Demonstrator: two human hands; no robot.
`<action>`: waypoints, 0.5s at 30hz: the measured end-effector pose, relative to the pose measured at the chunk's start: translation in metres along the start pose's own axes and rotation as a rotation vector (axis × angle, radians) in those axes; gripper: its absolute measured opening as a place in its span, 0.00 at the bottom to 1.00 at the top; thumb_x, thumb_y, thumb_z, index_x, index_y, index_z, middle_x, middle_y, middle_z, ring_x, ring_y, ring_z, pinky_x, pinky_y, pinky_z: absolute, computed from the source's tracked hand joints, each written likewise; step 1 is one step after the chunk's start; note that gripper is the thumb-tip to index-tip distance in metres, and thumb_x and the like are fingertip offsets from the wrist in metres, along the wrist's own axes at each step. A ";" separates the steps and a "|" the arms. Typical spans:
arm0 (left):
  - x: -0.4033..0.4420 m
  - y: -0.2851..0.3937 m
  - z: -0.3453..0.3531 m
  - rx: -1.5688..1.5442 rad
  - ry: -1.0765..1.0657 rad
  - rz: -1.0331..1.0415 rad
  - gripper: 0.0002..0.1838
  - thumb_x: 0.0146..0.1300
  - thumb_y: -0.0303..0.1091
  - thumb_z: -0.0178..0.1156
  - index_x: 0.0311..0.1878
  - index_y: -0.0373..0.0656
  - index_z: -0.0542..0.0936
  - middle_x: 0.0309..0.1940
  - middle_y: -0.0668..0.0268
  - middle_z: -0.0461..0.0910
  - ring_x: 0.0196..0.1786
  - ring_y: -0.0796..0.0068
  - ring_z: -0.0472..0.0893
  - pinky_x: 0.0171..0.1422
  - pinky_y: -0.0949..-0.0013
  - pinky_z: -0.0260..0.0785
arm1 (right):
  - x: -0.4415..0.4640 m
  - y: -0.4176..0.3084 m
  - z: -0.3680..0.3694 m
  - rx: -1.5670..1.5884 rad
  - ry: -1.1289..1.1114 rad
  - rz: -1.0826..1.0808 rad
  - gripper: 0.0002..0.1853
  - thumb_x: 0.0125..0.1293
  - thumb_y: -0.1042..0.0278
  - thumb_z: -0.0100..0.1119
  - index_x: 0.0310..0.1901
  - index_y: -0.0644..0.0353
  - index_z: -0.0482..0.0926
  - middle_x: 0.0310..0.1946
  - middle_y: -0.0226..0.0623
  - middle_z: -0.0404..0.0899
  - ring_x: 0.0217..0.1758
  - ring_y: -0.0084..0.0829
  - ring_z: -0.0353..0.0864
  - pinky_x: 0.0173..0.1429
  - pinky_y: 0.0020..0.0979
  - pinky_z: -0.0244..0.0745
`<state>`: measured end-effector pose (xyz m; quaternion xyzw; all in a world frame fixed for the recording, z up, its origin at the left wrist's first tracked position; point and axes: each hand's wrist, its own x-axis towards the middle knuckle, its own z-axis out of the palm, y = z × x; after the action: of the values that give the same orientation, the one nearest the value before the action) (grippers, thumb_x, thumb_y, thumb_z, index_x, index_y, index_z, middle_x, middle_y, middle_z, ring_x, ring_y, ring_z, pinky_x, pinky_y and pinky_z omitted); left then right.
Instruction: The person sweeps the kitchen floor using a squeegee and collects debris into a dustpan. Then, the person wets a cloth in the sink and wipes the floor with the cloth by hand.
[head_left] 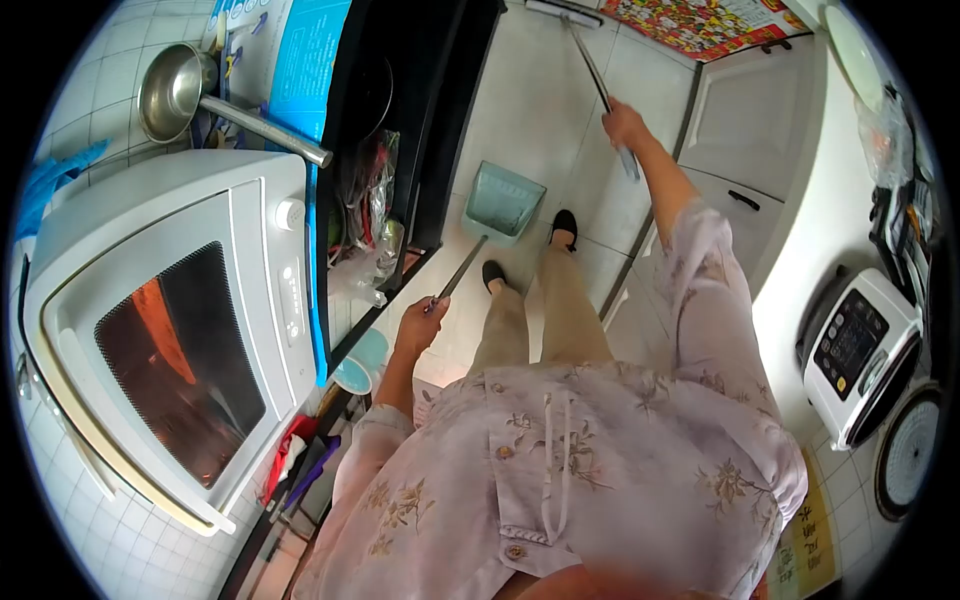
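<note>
Floor (540,125) of pale tiles runs through the narrow kitchen I watch remotely. At one o'clock, the right hand (626,125) is wrapped around a broom (588,62), its head on the tiles at twelve. At eight, the left hand (420,325) grips the handle (463,266) of a green dustpan (495,190), lying nearer at twelve. A microwave (185,360) stands at nine, cabinets (745,110) at two, a white appliance (868,350) at three.
</note>
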<state>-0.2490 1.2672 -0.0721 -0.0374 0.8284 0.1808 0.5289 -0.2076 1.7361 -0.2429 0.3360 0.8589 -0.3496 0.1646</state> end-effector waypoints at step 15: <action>0.004 -0.031 0.011 -0.102 0.019 0.112 0.22 0.57 0.53 0.55 0.24 0.41 0.72 0.11 0.69 0.67 0.12 0.79 0.65 0.14 0.72 0.57 | -0.268 -0.069 0.104 0.114 -0.471 0.279 0.29 0.58 0.73 0.42 0.63 0.64 0.54 0.33 0.53 0.76 0.20 0.41 0.77 0.26 0.35 0.75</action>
<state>-0.2331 1.2427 -0.0876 -0.0197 0.8239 0.2516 0.5075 -0.0572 1.5016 -0.1431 0.3692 0.7214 -0.4400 0.3869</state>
